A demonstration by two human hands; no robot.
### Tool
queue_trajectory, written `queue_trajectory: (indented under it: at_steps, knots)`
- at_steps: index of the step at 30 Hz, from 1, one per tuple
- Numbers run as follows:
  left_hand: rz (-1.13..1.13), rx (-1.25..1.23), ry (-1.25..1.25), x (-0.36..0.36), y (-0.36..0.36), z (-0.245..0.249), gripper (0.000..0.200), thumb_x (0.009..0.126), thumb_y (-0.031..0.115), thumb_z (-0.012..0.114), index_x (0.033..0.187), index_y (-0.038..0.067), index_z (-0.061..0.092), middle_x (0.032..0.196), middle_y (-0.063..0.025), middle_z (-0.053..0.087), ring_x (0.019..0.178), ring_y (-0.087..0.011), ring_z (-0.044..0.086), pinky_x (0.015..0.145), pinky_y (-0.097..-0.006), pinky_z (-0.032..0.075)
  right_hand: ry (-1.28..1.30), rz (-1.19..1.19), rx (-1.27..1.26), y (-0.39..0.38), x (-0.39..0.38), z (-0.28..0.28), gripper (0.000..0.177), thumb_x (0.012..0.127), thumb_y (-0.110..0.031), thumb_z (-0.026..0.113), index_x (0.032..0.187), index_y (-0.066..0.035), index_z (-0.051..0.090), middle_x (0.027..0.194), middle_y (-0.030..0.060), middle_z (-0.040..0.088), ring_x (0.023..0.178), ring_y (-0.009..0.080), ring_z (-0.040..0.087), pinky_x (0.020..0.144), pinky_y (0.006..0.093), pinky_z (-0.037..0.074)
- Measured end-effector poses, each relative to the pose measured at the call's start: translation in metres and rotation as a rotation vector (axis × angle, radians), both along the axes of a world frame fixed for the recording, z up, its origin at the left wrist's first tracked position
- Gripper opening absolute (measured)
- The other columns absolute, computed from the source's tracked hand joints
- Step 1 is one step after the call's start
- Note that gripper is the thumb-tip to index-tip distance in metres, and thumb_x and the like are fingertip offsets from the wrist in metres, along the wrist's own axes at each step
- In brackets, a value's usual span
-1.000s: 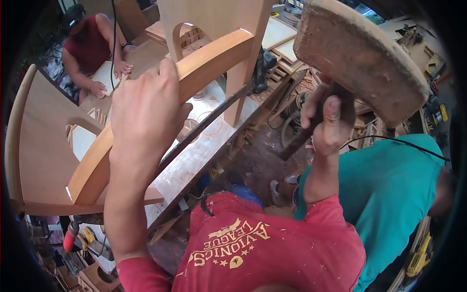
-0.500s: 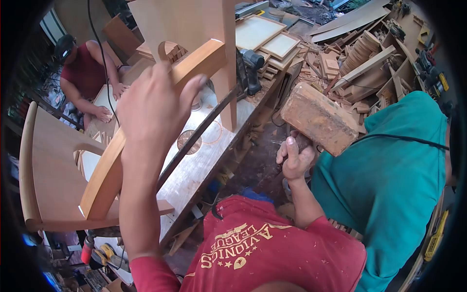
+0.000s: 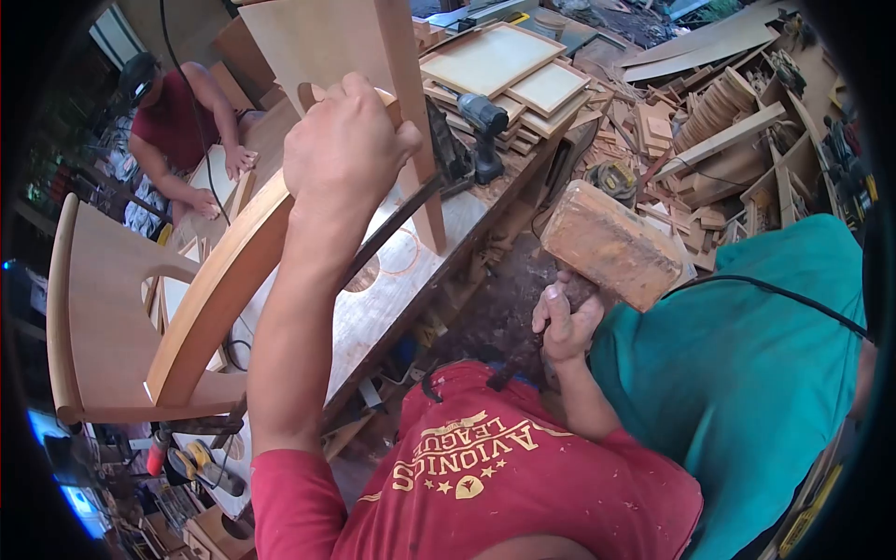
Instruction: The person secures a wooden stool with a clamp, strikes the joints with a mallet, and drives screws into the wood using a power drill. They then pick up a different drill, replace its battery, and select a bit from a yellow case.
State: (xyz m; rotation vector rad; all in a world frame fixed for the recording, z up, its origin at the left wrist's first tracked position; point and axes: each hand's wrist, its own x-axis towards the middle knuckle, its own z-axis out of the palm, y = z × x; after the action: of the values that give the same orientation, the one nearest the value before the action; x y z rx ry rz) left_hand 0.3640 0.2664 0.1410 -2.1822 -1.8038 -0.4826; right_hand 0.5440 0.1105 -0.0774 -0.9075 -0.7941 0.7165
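Pale brown wood makes up the curved rail (image 3: 224, 280), which lies above the desk (image 3: 366, 322) between a curved side panel (image 3: 117, 317) at left and an upright panel (image 3: 327, 42) with a leg at top. Its long axis bows from lower left to upper right, away from the person's body. The left hand (image 3: 347, 140) is the nearer one, on the rail itself near the far end; the right hand (image 3: 569, 325) is well apart, to the right and closer to the body.

The left forearm reaches forward, back of the hand up, the grip wrapped over the rail with the thumb to the right; the fingertips are hidden. The right elbow is bent beside the red shirt (image 3: 485, 457), fingers curled about the mostly hidden handle of a mallet (image 3: 614, 245), thumb pointing up. The mallet's worn block head sits tilted just beyond that hand, apart from the rail. A dark metal bar (image 3: 392, 231) slants between rail and mallet. A co-worker (image 3: 177, 112) at upper left has both hands on a pale board.
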Motion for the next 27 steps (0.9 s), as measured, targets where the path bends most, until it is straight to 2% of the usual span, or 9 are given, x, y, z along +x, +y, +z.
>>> queue_trajectory:
  at_steps: [8, 9, 13, 17, 19, 22, 25, 26, 27]
  knots:
    - [-0.131, 0.173, 0.089, -0.045, -0.021, -0.011, 0.070, 0.063, 0.030, 0.088, 0.114, -0.001, 0.052, 0.096, -0.0157, 0.069, 0.094, -0.0296, 0.068, 0.078, -0.0390, 0.055, -0.229, 0.174, -0.044, 0.015, -0.002, 0.031, 0.035, 0.092, -0.018, 0.061, 0.112, 0.006, 0.047, 0.058, 0.0044, 0.048, 0.041, 0.0104, 0.046, 0.039, 0.0242, 0.040]
    - [-0.112, 0.104, 0.122, -0.059, -0.029, -0.009, 0.075, 0.063, 0.033, 0.088, 0.120, 0.001, 0.052, 0.097, -0.0154, 0.068, 0.089, -0.0295, 0.068, 0.076, -0.0391, 0.055, -0.283, 0.237, -0.059, 0.019, 0.002, 0.037, 0.030, 0.093, -0.018, 0.059, 0.110, 0.006, 0.050, 0.058, 0.0035, 0.049, 0.041, 0.0094, 0.046, 0.040, 0.0231, 0.039]
    - [0.031, 0.102, 0.188, -0.080, -0.061, -0.009, 0.067, 0.066, 0.033, 0.087, 0.117, 0.005, 0.054, 0.094, -0.0125, 0.067, 0.087, -0.0280, 0.069, 0.074, -0.0388, 0.055, -0.509, 0.298, -0.079, 0.034, -0.006, 0.056, 0.022, 0.097, -0.017, 0.054, 0.105, 0.003, 0.053, 0.058, 0.0017, 0.051, 0.041, 0.0079, 0.046, 0.040, 0.0229, 0.039]
    - [-0.008, 0.095, 0.172, -0.080, -0.061, -0.007, 0.060, 0.068, 0.033, 0.086, 0.111, 0.005, 0.055, 0.093, -0.0112, 0.066, 0.087, -0.0271, 0.069, 0.073, -0.0380, 0.055, -0.270, 0.366, 0.017, 0.041, -0.039, 0.067, 0.024, 0.098, -0.021, 0.055, 0.103, 0.002, 0.052, 0.058, 0.0019, 0.051, 0.042, 0.0087, 0.046, 0.039, 0.0232, 0.038]
    - [-0.032, 0.119, 0.178, -0.084, -0.060, -0.008, 0.056, 0.069, 0.031, 0.085, 0.108, 0.004, 0.056, 0.092, -0.0111, 0.066, 0.086, -0.0266, 0.069, 0.073, -0.0374, 0.055, -0.294, 0.344, -0.008, 0.043, -0.043, 0.072, 0.023, 0.098, -0.021, 0.055, 0.101, 0.001, 0.053, 0.060, 0.0024, 0.052, 0.042, 0.0091, 0.047, 0.039, 0.0234, 0.038]
    - [0.003, 0.020, 0.146, -0.085, -0.059, -0.007, 0.072, 0.068, 0.028, 0.084, 0.128, 0.003, 0.052, 0.105, -0.0124, 0.066, 0.096, -0.0296, 0.067, 0.079, -0.0381, 0.054, -0.444, 0.320, 0.006, 0.044, -0.030, 0.090, 0.024, 0.098, -0.022, 0.055, 0.102, 0.001, 0.053, 0.062, 0.0034, 0.053, 0.043, 0.0097, 0.047, 0.040, 0.0238, 0.039]
    - [-0.056, 0.191, 0.159, -0.089, -0.054, -0.016, 0.037, 0.076, 0.023, 0.078, 0.101, 0.005, 0.057, 0.090, -0.0112, 0.067, 0.082, -0.0251, 0.070, 0.070, -0.0359, 0.055, -0.485, 0.215, 0.039, 0.039, -0.026, 0.122, 0.025, 0.098, -0.023, 0.053, 0.096, 0.002, 0.053, 0.059, 0.0043, 0.051, 0.043, 0.0115, 0.046, 0.041, 0.0253, 0.038]
    - [-0.047, 0.215, 0.160, -0.091, -0.052, -0.018, 0.032, 0.078, 0.020, 0.075, 0.101, 0.005, 0.058, 0.089, -0.0107, 0.067, 0.081, -0.0246, 0.070, 0.070, -0.0359, 0.055, -0.586, 0.217, -0.019, 0.039, -0.018, 0.135, 0.029, 0.097, -0.027, 0.053, 0.094, 0.001, 0.053, 0.058, 0.0045, 0.050, 0.042, 0.0114, 0.046, 0.041, 0.0254, 0.037]
    - [-0.038, 0.233, 0.163, -0.090, -0.051, -0.019, 0.028, 0.079, 0.018, 0.072, 0.100, 0.005, 0.059, 0.088, -0.0102, 0.067, 0.080, -0.0242, 0.070, 0.070, -0.0359, 0.055, -0.513, 0.259, -0.011, 0.038, -0.011, 0.150, 0.045, 0.096, -0.032, 0.062, 0.122, 0.004, 0.050, 0.071, 0.0028, 0.055, 0.046, 0.0084, 0.047, 0.042, 0.0238, 0.038]
